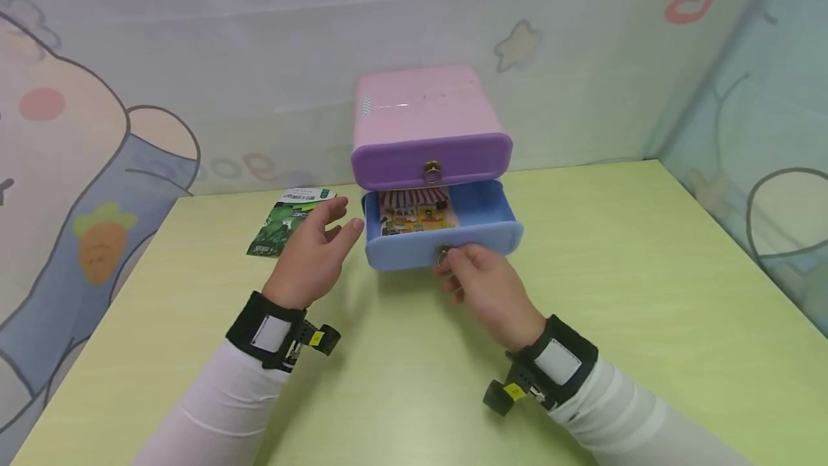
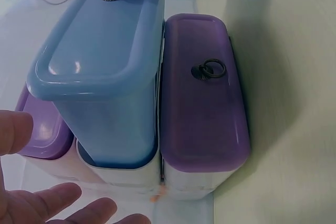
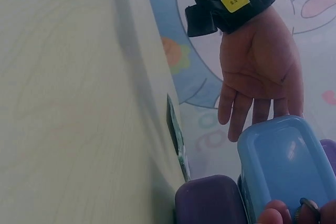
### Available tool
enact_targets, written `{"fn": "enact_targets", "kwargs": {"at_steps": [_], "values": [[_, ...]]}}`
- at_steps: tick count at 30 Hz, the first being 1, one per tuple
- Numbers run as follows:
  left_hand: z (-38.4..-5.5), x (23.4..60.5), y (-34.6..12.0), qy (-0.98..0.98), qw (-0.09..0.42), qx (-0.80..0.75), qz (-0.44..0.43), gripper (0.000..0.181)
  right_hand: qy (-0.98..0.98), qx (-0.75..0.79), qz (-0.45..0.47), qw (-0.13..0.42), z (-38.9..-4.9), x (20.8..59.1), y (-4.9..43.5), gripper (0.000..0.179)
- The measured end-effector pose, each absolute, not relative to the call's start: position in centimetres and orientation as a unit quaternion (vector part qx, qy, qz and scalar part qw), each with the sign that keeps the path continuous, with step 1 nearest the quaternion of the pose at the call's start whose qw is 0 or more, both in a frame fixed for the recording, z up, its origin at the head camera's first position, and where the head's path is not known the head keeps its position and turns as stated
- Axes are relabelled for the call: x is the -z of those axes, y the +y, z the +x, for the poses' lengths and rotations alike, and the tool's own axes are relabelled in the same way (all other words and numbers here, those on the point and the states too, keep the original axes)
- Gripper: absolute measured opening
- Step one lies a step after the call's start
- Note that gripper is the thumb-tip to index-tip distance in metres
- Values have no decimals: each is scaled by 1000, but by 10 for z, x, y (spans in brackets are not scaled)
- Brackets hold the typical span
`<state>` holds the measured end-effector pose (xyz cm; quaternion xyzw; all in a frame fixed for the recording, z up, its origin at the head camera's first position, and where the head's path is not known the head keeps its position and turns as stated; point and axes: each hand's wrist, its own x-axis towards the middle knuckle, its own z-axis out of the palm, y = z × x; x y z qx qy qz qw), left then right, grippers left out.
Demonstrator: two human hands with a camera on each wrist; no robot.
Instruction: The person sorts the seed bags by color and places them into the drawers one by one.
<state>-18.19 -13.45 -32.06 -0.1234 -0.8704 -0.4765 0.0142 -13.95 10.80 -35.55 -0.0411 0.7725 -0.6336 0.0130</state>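
Observation:
A small three-tier drawer chest (image 1: 420,103) stands with its blue drawer (image 1: 404,252) pulled out. My right hand (image 1: 494,293) pinches the brass ring pull (image 1: 443,257) on that drawer's front. Inside, a card printed with a striped awning (image 1: 417,211) lies on the left side. My left hand (image 1: 307,259) hovers just left of the drawer, fingers relaxed and apart; the left wrist view shows its spread fingers (image 2: 89,211) holding nothing. In the right wrist view, the left palm (image 3: 261,59) faces the blue drawer (image 3: 286,156).
Above the blue drawer is a closed purple drawer (image 1: 388,167). Another purple drawer (image 2: 202,114) with a ring sits closed below it. A green printed packet (image 1: 274,229) lies on the pale table (image 1: 621,272), left of the chest. A patterned cloth (image 1: 272,56) hangs behind.

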Motion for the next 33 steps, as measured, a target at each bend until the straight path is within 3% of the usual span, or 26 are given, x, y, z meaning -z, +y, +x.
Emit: {"fn": "enact_targets", "kwargs": {"at_steps": [33], "values": [[-186, 326, -139, -926, 3, 362, -109, 73, 764, 646, 11, 9, -186, 352, 96, 32]]}}
